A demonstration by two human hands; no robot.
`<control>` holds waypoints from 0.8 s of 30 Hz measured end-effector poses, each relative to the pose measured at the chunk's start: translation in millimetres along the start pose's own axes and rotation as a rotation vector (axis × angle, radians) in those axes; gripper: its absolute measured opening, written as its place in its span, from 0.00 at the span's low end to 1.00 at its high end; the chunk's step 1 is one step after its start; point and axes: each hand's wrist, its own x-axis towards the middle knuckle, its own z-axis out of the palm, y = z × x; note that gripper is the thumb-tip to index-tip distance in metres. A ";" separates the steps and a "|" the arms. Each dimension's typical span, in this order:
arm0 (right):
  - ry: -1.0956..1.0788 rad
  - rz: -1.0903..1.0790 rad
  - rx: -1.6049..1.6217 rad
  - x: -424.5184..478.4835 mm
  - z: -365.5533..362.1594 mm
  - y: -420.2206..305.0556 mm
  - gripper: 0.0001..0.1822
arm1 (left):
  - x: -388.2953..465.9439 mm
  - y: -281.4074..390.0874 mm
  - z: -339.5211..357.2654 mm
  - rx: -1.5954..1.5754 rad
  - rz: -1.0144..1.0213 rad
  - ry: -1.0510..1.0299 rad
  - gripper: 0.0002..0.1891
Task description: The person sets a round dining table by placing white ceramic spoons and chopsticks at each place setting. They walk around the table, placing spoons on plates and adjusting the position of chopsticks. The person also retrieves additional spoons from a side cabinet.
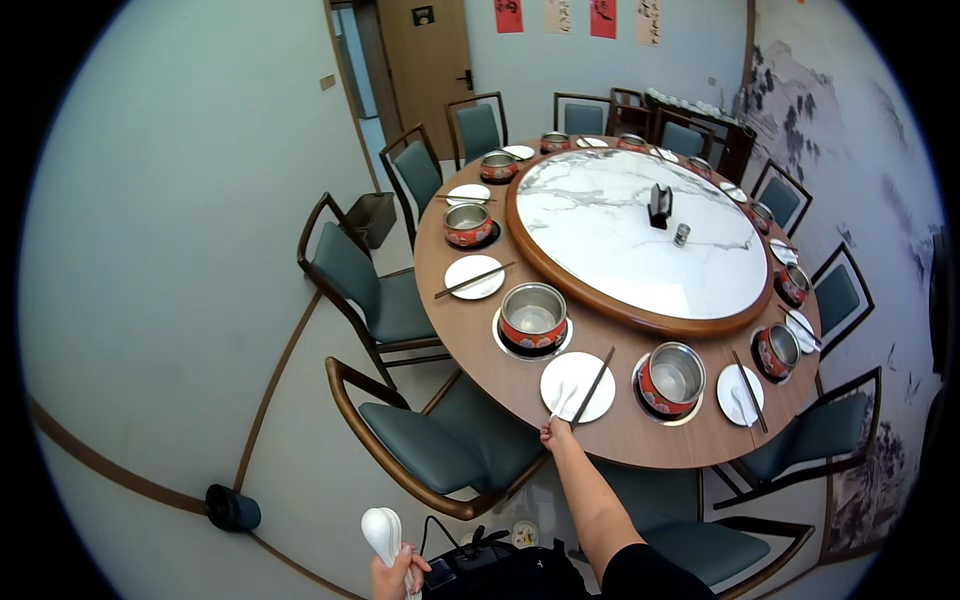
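Observation:
My left hand, low in the picture, grips a stack of white soup spoons by the handles, bowls upward. Over the table's near edge, my right hand is stretched out, its fingers on the handle of a single white spoon. That spoon lies over a white plate. Beside it a pair of dark chopsticks rests across the plate's right side. Small red floral hot pots with steel insides flank the plate, one to the left and one to the right.
The round wooden table carries a marble-topped turntable with a black holder and a small glass jar. Another plate at right holds a spoon. Green-padded chairs ring the table. A bin stands at lower left.

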 end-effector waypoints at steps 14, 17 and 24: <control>-0.127 0.329 0.079 -43.2 6.4 -13.1 0.18 | -17.2 0.5 -6.7 0.032 0.077 0.052 0.18; -0.384 0.433 0.215 -118.2 32.4 -14.9 0.12 | -18.8 1.3 -4.8 0.032 0.078 0.077 0.18; -0.816 -0.513 -0.104 -363.3 83.2 -33.4 0.04 | -8.7 2.0 1.1 -0.027 0.114 0.037 0.18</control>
